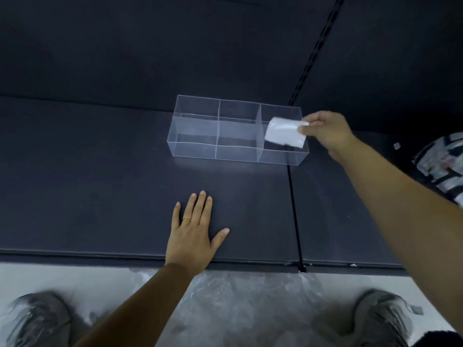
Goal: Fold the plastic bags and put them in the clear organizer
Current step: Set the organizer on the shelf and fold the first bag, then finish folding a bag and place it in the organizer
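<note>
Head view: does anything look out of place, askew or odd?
Only the loose plastic lying crumpled on the floor between the shoes, off the table. Otherwise orderly: the right hand pinches a folded bag over the organizer's right compartment; the left hand rests flat on the table.

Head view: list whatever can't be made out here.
All head view.
The folded bag in the right hand: above or already inside the organizer, clear walls leave it unclear.
The plastic on the floor: blurred, partly behind the left forearm; count unknown.
The patterned object: cut off by the right edge.
</note>
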{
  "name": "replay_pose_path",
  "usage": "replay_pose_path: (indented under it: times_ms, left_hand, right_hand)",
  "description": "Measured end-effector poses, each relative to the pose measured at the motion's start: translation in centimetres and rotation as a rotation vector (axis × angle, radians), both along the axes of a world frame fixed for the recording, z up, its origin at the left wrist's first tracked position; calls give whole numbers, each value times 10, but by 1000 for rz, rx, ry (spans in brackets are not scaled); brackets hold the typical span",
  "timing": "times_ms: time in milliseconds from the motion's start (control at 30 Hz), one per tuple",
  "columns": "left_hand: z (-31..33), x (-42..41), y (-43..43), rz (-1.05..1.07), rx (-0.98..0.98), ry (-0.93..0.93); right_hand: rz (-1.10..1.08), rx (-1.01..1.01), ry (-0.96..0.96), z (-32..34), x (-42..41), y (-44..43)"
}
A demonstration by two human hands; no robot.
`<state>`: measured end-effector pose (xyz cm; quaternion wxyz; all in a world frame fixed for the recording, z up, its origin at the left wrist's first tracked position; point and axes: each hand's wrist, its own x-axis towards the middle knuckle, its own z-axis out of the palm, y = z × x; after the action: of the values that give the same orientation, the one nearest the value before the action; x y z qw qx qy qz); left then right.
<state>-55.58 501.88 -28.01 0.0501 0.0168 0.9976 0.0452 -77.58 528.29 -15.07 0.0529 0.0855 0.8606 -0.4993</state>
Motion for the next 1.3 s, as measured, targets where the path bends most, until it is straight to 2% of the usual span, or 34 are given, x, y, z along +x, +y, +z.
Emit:
replay_pose_path:
  times_ms: [167, 367, 467, 633, 733, 800, 900, 1000, 1067, 1133, 1233, 1300]
  left_hand:
    - [3, -1, 1, -13, 10, 26]
    - [5, -1, 1, -15, 5, 52]
    - [6, 0, 1, -9, 0, 54]
    - [5, 2, 1, 10, 1, 57]
    - [2, 2, 1, 15, 11, 55]
    - [1, 2, 0, 18, 20, 48]
    - [2, 3, 0, 17, 26, 17]
    - [1, 2, -1, 11, 18, -15]
    - [3, 1, -2, 0, 22, -50]
    - [4, 4, -6, -5, 58, -86]
    - [8, 25, -13, -11, 100, -134]
    - [14, 43, -16, -1, 101, -178]
  right_hand:
    - [125, 429, 3, -30, -25, -3]
    - [199, 677, 154, -37, -21, -7]
    - [179, 740, 124, -37, -18, -5]
    - [226, 852, -179, -36, -17, -7]
    - [212, 767, -196, -32, -9, -9]
    - [118, 638, -95, -28, 3, -8]
    - [37, 503, 136, -22, 51, -16]
    - [-16, 349, 327, -26, 145, -45]
    - [4, 297, 298, -45, 223, -69]
    - [81, 284, 160, -72, 295, -88]
    - [258, 518, -66, -112, 364, -94]
    - [368, 661, -37, -124, 378, -87]
